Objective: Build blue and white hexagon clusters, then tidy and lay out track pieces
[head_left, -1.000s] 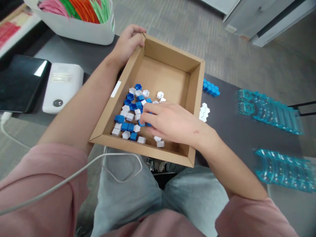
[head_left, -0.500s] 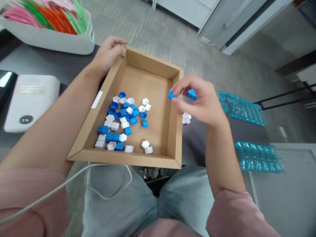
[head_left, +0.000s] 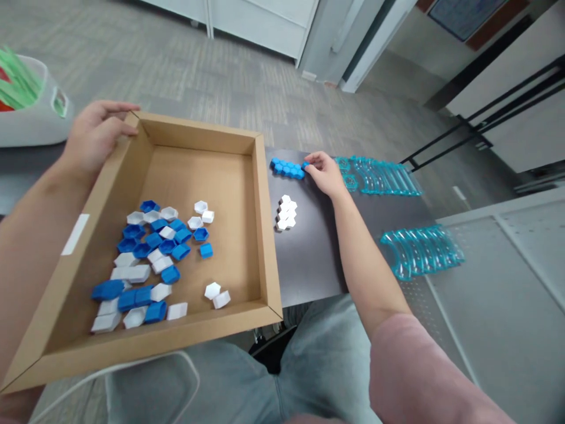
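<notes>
Gripping a cardboard box point(head_left: 270, 259) with your left hand point(head_left: 99, 132), right hand point(head_left: 324, 174) at a blue cluster point(head_left: 286, 169).
Many loose blue and white hexagonal pieces point(head_left: 154, 240) remain inside, mostly near-left; past the right wall, blue and white clusters point(head_left: 286, 213) sit grouped, dark tabletop point(head_left: 309, 253) running to its near edge; your right fingertips pinch a blue piece point(head_left: 305, 166), teal plastic parts point(head_left: 388, 178) just beyond.

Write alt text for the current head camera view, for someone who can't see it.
A person's right hand holds a blue piece at the end of a blue cluster on a dark table, near a white cluster. The left hand grips a cardboard box holding loose blue and white pieces. Clear teal plastic lies farther right.
</notes>
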